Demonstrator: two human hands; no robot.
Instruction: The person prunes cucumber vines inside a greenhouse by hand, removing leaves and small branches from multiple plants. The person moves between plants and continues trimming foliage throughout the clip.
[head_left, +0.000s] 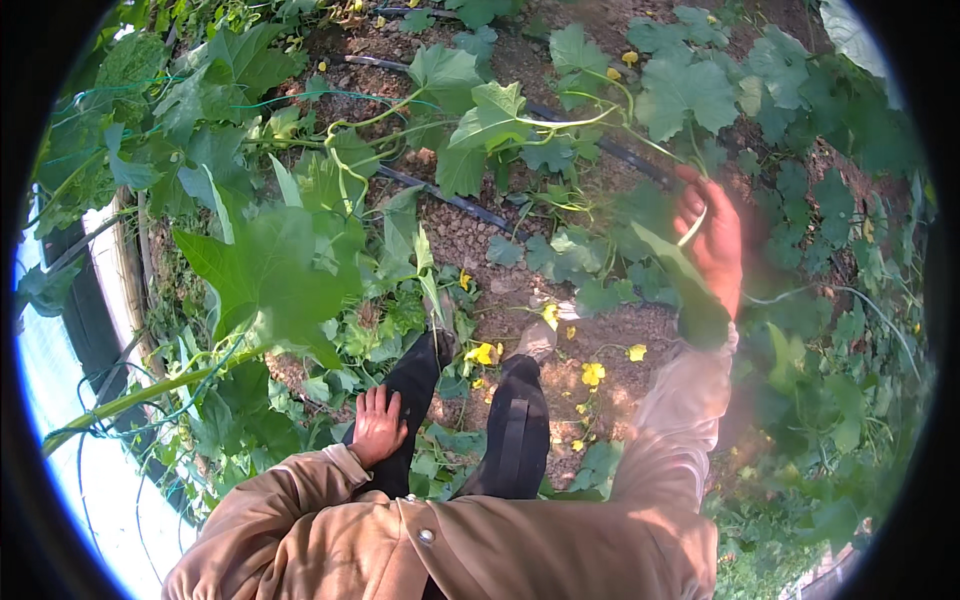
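My right hand is raised at the right, its fingers closed around the green stem of a leafy climbing vine. A pale leaf stalk crosses the palm, and a large leaf hangs in front of the wrist and sleeve. From the grip, the vine runs left in a bent line, bearing a bright lobed leaf. My left hand lies on the black trouser leg with its fingers a little apart, holding nothing.
Black drip pipe crosses the brown soil. Yellow flowers lie or grow around my feet. A thick stem tied with green twine juts in at the left, beside a wooden post. Dense foliage fills the right side.
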